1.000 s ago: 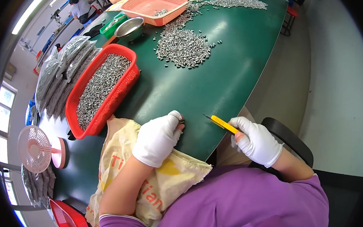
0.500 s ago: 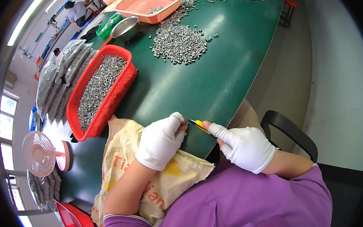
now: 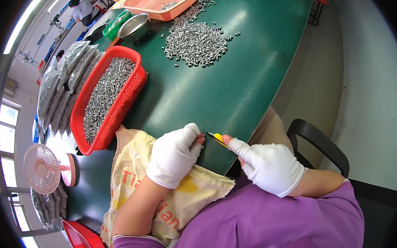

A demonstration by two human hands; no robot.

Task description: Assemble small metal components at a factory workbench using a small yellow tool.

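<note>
Both hands wear white gloves that leave the fingertips bare, held close together over the near edge of the green table. My left hand (image 3: 174,155) is closed in a pinch, thumb against fingers; anything between them is too small or hidden to make out. My right hand (image 3: 270,166) grips a slim yellow-and-black knife-like tool (image 3: 218,137), its dark thin tip pointing at the left fingertips with a small gap between. Under my left forearm lies a cream printed cloth (image 3: 135,165), draped over the table edge and my lap.
A red basket (image 3: 135,82) full of small metal pieces stands left. Farther off lie a loose pile of metal pieces (image 3: 196,44), a metal bowl (image 3: 134,26) and an orange basket (image 3: 168,15). Filled bags (image 3: 59,85) and a pink fan (image 3: 42,169) sit at far left. A black chair armrest (image 3: 319,138) is right.
The view has shifted slightly, so the table things sit a little farther left and up. My right hand has tilted a little; both hands keep their closed grips.
</note>
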